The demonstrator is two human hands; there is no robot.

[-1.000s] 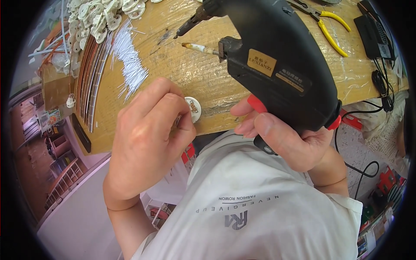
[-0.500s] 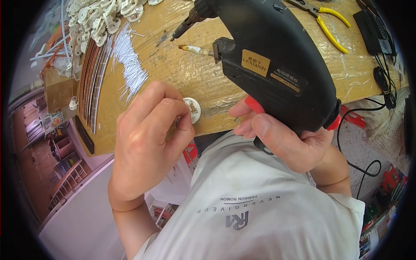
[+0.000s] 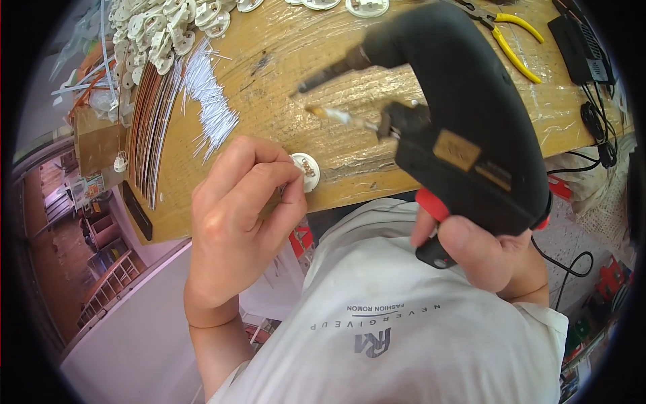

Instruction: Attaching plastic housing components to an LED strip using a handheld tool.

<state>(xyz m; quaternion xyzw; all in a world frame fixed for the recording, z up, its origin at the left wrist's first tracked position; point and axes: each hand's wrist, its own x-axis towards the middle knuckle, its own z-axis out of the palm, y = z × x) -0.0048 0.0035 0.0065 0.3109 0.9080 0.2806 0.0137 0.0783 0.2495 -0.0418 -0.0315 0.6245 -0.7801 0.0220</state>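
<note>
My left hand [image 3: 245, 209] is closed in a pinch at the left edge of a small round white plastic base [image 3: 307, 172] with brass-coloured metal parts, near the table's front edge. The fingers hide part of the base. My right hand [image 3: 474, 246] grips the handle of a black electric soldering gun [image 3: 481, 128] with a red trigger. Its pale tip [image 3: 336, 116], browned at the end, and the dark nozzle [image 3: 333, 73] above it point left over the table. Both are blurred by motion, well apart from the white base.
Several similar white bases [image 3: 151, 30] lie heaped at the far left, with more at the back edge. White wire pieces [image 3: 210, 101] and long brown strips [image 3: 151, 128] lie in front of the heap. Yellow-handled pliers [image 3: 515, 50] and a black adapter [image 3: 580, 50] with cables lie far right.
The soldering gun has moved right and toward me, its tip drawing back. My left hand stays pinched at the white base; the whole view has shifted slightly.
</note>
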